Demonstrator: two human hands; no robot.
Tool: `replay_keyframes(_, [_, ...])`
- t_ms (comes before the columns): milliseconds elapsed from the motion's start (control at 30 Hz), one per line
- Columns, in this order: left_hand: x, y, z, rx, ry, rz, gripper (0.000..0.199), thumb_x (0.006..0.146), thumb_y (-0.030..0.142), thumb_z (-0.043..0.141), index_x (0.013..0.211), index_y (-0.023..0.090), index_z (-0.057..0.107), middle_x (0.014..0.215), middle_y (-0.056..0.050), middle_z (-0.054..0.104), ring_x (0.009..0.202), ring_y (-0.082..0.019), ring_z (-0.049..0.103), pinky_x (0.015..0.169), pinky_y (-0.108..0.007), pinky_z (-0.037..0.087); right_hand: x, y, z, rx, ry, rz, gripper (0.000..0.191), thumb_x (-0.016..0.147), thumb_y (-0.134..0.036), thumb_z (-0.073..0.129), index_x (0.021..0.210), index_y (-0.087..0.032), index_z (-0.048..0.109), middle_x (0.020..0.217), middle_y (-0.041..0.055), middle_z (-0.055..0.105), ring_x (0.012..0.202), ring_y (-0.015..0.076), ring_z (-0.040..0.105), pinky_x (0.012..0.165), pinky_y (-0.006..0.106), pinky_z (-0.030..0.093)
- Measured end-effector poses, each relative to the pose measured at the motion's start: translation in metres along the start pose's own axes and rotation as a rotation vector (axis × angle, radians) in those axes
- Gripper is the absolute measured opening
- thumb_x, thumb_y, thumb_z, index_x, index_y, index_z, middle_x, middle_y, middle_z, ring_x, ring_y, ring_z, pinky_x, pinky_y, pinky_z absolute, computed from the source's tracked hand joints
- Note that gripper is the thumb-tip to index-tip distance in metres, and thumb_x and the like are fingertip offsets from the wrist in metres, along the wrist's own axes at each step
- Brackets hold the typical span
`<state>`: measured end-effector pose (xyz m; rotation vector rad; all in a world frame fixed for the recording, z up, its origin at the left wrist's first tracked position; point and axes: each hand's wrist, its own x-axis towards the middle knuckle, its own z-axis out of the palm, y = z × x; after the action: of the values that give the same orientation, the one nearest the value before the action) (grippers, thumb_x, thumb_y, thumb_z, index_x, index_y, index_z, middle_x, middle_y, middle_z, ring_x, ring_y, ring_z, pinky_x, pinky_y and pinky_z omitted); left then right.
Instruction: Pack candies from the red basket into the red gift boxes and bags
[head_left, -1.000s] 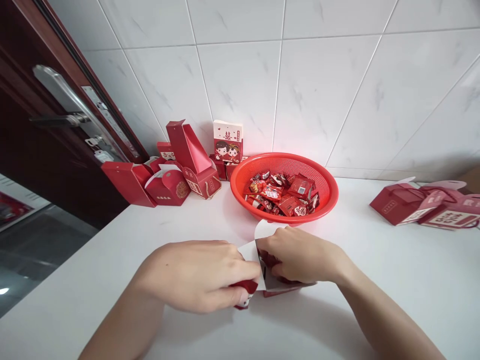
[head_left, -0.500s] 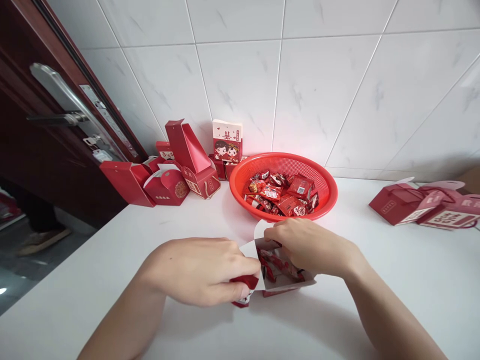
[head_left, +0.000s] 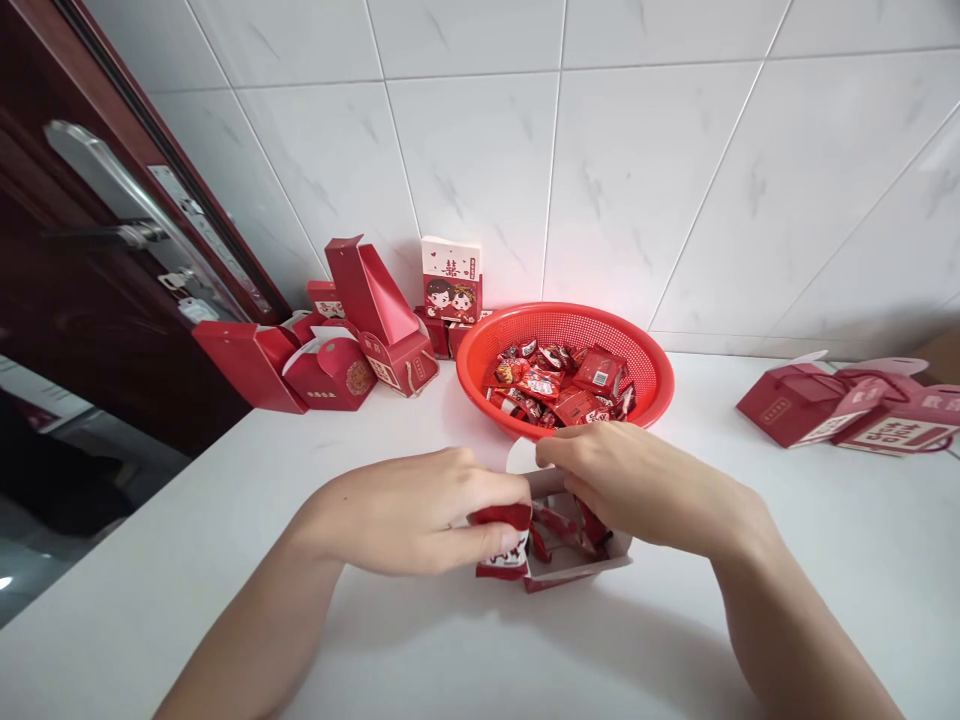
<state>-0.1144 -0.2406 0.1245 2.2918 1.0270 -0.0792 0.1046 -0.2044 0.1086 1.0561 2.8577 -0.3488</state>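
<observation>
My left hand [head_left: 420,515] pinches a red-and-white wrapped packet [head_left: 505,545] at the left edge of an open small box [head_left: 577,574]. Inside the box lie several red wrapped sweets [head_left: 559,522]. My right hand [head_left: 649,485] is over the box's right rear side, its fingers curled down by the raised white flap; what its fingertips hold is hidden. Just behind the box stands a red mesh basket [head_left: 658,385] with several red wrapped packets [head_left: 541,382] in it.
Red gift boxes [head_left: 337,372] stand at the back left, with a card box showing two cartoon figures [head_left: 452,285] beside them. More red boxes [head_left: 892,405] with handles are on the right of the white table [head_left: 420,650]. A dark door [head_left: 135,260] is at the left.
My left hand has moved slightly up and right, and the packet in it shows more. My right hand has shifted a little to the right. The packets in the basket look the same.
</observation>
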Motion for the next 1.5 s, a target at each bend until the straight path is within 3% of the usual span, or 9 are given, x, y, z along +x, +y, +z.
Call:
replay_keyframes(100, [0.008, -0.001, 0.001, -0.091, 0.116, -0.035, 0.022, 0.097, 0.026, 0.051, 0.077, 0.019, 0.059, 0.067, 0.003, 0.059, 0.059, -0.012, 0.053, 0.054, -0.024, 0.036, -0.001, 0.003, -0.001, 0.058, -0.058, -0.015, 0.022, 0.087, -0.002, 0.048, 0.074, -0.019, 0.052, 0.067, -0.0016, 0.058, 0.052, 0.0106, 0.043, 0.052, 0.028, 0.022])
replay_keyframes(233, [0.022, 0.0, 0.007, -0.269, 0.347, -0.011, 0.017, 0.095, 0.028, 0.055, 0.089, 0.018, 0.068, 0.086, -0.001, 0.068, 0.079, -0.015, 0.061, 0.065, -0.024, 0.046, -0.007, 0.009, -0.009, 0.115, 0.037, -0.016, 0.015, 0.09, -0.008, 0.051, 0.083, -0.019, 0.057, 0.075, -0.0002, 0.063, 0.06, 0.012, 0.051, 0.054, 0.026, 0.027])
replay_keyframes(433, [0.035, 0.002, 0.016, -0.502, 0.34, -0.02, 0.012, 0.09, 0.027, 0.064, 0.091, 0.018, 0.071, 0.089, -0.002, 0.074, 0.086, -0.018, 0.068, 0.075, -0.029, 0.054, -0.014, 0.016, -0.017, 0.326, 0.011, -0.071, 0.006, 0.093, -0.024, 0.063, 0.094, -0.019, 0.06, 0.079, 0.0004, 0.069, 0.065, 0.0138, 0.059, 0.055, 0.026, 0.034])
replay_keyframes(600, [0.028, 0.002, 0.018, -0.464, 0.397, -0.11, 0.02, 0.091, 0.034, 0.064, 0.106, 0.021, 0.062, 0.101, -0.002, 0.073, 0.094, -0.02, 0.069, 0.085, -0.034, 0.056, -0.002, 0.013, -0.011, 0.299, 0.088, -0.003, 0.019, 0.086, -0.01, 0.061, 0.101, -0.021, 0.056, 0.078, -0.0023, 0.065, 0.063, 0.0127, 0.056, 0.054, 0.025, 0.029])
replay_keyframes(767, [0.012, 0.005, 0.016, 0.01, 0.252, -0.266, 0.024, 0.086, 0.04, 0.066, 0.103, 0.022, 0.064, 0.117, -0.008, 0.061, 0.107, -0.028, 0.062, 0.085, -0.037, 0.052, 0.001, 0.007, -0.011, 0.112, -0.027, -0.018, 0.022, 0.084, -0.009, 0.058, 0.102, -0.021, 0.062, 0.069, -0.0025, 0.059, 0.058, 0.0135, 0.05, 0.055, 0.027, 0.024])
replay_keyframes(867, [0.01, 0.007, 0.02, 0.096, 0.092, -0.309, 0.019, 0.084, 0.036, 0.065, 0.096, 0.022, 0.064, 0.113, -0.008, 0.058, 0.098, -0.027, 0.063, 0.079, -0.035, 0.051, 0.002, 0.0, -0.004, 0.024, -0.104, -0.059, 0.017, 0.085, -0.01, 0.056, 0.096, -0.019, 0.065, 0.066, -0.0008, 0.057, 0.056, 0.0141, 0.046, 0.054, 0.028, 0.023])
replay_keyframes(1000, [0.012, 0.01, 0.023, 0.118, -0.001, -0.34, 0.022, 0.085, 0.038, 0.062, 0.099, 0.022, 0.064, 0.108, -0.007, 0.057, 0.089, -0.026, 0.062, 0.077, -0.037, 0.049, 0.007, -0.007, 0.012, 0.009, -0.215, -0.148, 0.019, 0.084, -0.01, 0.055, 0.097, -0.017, 0.067, 0.072, 0.0031, 0.063, 0.055, 0.0151, 0.048, 0.051, 0.028, 0.023])
replay_keyframes(1233, [0.011, 0.01, 0.024, 0.127, 0.006, -0.341, 0.029, 0.085, 0.039, 0.063, 0.109, 0.023, 0.065, 0.102, -0.006, 0.057, 0.089, -0.027, 0.062, 0.075, -0.036, 0.048, -0.001, -0.005, 0.006, -0.014, -0.096, -0.097, 0.025, 0.08, 0.002, 0.048, 0.088, -0.016, 0.063, 0.066, 0.0001, 0.058, 0.05, 0.0118, 0.042, 0.051, 0.027, 0.022])
replay_keyframes(1500, [0.011, 0.008, 0.025, 0.117, 0.044, -0.31, 0.025, 0.08, 0.041, 0.066, 0.096, 0.022, 0.064, 0.099, -0.004, 0.054, 0.085, -0.023, 0.062, 0.069, -0.031, 0.048, 0.01, -0.015, 0.015, -0.1, -0.22, -0.045, 0.024, 0.084, 0.0, 0.047, 0.078, -0.014, 0.066, 0.067, 0.005, 0.063, 0.049, 0.0131, 0.046, 0.049, 0.028, 0.023])
